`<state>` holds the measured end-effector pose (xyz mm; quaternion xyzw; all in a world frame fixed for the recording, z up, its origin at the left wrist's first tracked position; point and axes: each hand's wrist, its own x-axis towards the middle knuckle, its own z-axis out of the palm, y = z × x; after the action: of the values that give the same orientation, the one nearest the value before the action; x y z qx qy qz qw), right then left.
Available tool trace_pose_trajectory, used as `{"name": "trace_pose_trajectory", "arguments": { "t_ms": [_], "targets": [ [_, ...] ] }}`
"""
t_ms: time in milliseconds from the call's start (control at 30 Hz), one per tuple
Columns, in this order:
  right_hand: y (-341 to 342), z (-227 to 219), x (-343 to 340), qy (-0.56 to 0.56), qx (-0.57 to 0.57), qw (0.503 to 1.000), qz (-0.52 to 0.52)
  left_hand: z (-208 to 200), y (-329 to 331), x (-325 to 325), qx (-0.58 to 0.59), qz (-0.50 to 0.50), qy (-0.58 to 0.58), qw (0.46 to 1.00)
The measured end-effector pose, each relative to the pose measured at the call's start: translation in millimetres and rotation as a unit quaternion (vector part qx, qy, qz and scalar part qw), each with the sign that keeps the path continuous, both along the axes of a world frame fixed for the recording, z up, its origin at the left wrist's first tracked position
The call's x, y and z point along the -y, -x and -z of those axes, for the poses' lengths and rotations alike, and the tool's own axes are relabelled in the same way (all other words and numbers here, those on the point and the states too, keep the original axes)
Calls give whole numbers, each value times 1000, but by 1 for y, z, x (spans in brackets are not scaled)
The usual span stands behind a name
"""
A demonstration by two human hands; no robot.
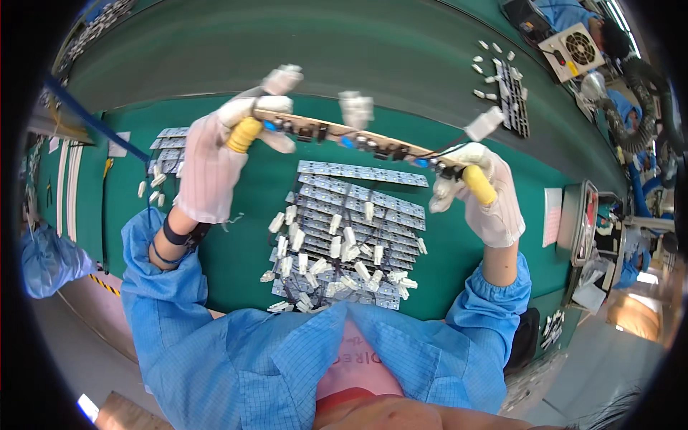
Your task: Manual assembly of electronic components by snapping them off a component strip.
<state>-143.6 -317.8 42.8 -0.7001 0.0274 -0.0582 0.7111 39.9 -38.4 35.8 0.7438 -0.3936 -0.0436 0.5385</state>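
A long narrow circuit board [340,135] with black and blue components along it is held up on edge between my hands. My left hand [215,154], in a white glove with a yellow finger cover, is closed on its left end. Gloved the same way, my right hand [487,188] grips the right end. White plug connectors hang off the board on wires; the one above its middle [355,109] is blurred. Below lies an overlapping pile of LED strip boards [362,204], with many white connectors [335,247] on thin leads scattered over it.
The green work mat [244,265] borders a dark conveyor belt [344,54]. More strip boards lie at left [170,147] and on the belt at right [512,100]. A white fan unit [572,51] stands far right; a metal tray [577,218] is nearer. A co-worker's blue sleeve [50,261] shows at left.
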Motion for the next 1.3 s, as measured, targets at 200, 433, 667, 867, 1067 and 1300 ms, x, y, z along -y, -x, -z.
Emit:
{"name": "trace_pose_trajectory", "arguments": {
  "t_ms": [200,433,667,867,1067,1300],
  "targets": [
    [3,2,-4,-165,-9,985,-53,-6,2,-2,74,11,-97,993],
    [1,-4,1,-214,-71,974,-39,12,-5,-13,45,-45,-147,987],
    [0,7,3,-186,-36,981,-48,-6,-3,-12,2,-16,-150,989],
    [-2,3,-5,-122,-15,992,-11,-2,2,-6,-144,29,-25,989],
    [-4,-12,-19,0,-52,998,28,-8,1,-17,-152,100,10,983],
    [-15,19,-2,572,-29,820,11,4,-82,-107,-54,-175,-111,977]
  ]
}}
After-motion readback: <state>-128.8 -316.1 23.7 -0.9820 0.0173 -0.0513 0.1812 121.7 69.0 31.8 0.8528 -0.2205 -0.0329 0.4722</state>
